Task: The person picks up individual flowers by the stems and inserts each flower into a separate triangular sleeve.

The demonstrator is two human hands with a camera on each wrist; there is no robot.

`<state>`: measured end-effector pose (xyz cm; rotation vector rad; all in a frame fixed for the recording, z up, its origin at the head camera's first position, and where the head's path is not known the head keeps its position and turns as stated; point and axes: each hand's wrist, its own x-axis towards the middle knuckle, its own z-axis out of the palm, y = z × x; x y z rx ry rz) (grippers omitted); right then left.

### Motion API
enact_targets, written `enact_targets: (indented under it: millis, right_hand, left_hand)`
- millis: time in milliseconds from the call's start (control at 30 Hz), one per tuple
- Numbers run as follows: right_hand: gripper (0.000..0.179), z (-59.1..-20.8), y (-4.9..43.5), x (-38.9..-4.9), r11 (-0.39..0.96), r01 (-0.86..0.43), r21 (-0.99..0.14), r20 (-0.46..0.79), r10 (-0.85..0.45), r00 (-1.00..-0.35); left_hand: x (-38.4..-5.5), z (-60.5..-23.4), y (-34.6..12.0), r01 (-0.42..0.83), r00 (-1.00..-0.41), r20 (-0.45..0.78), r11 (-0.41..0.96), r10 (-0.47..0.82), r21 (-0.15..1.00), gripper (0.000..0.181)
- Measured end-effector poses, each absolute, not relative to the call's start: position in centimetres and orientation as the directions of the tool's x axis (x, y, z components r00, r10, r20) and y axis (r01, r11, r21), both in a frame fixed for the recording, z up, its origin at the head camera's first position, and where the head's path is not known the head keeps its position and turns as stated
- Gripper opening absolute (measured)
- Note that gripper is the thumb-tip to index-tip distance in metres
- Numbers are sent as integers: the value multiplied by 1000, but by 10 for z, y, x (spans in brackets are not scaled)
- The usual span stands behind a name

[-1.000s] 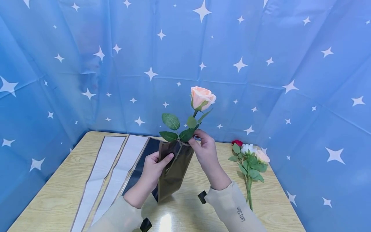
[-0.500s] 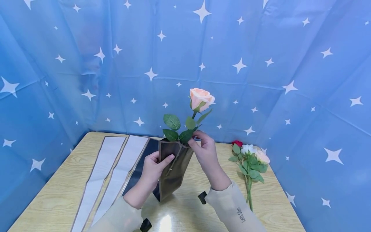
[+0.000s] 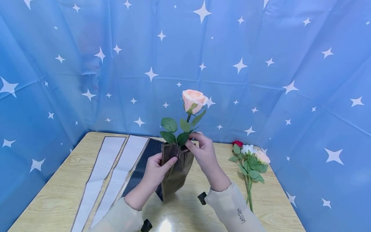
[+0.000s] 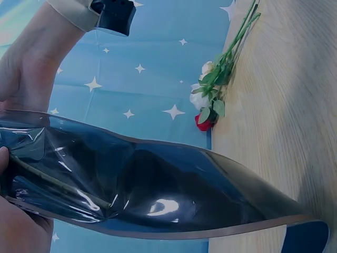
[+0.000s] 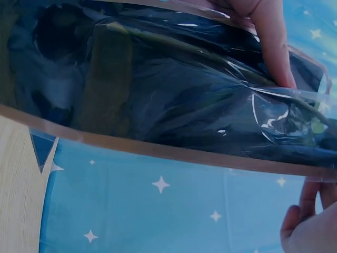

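In the head view, my left hand (image 3: 155,170) grips the left side of a dark see-through flower sleeve (image 3: 176,177), thumb in front. A peach artificial rose (image 3: 194,101) stands upright from the sleeve's mouth, its stem inside and leaves above the rim. My right hand (image 3: 204,154) pinches at the rose's stem by the mouth; leaves partly hide its fingertips. In the left wrist view, the stem (image 4: 63,184) shows through the film, below my right hand (image 4: 29,79). In the right wrist view, my left thumb (image 5: 274,45) presses on the film.
Two flat white sleeves with brown borders (image 3: 97,180) lie on the wooden table (image 3: 49,196) at the left, beside a dark flat one (image 3: 142,164). Artificial roses in red (image 3: 237,143), white (image 3: 248,149) and peach (image 3: 262,156) lie at the right. A blue star-printed curtain (image 3: 185,48) hangs behind.
The rose has shifted left and slightly down, standing straighter. The sleeve's top and my left hand have moved a little right, and my right fingers a little left.
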<state>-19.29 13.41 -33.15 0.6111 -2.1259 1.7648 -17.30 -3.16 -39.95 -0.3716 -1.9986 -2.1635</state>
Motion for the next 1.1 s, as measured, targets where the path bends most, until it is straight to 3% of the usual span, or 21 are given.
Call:
enact_targets:
  millis: [333,567,767,1100]
  right_hand:
    - [17,-328,136,-191,117,-473,-873,453,-162,-877]
    - [17,-326,138,-193,47,-339,-940,339,10,-941]
    - [18,-320,143,-202,-122,-376,-918,362,123,-924]
    - [21,-307,152,-206,-262,-364,-894,402,-110,-909]
  left_hand:
    - [-172,-398,-31,309,-949,313,-84,34,947,12]
    - [-172,-397,-32,314,-949,316,-99,11,944,12]
    - [-172,-398,-33,318,-947,321,-79,25,945,12]
    - [-170,-399,-36,317,-941,320,-40,106,947,15]
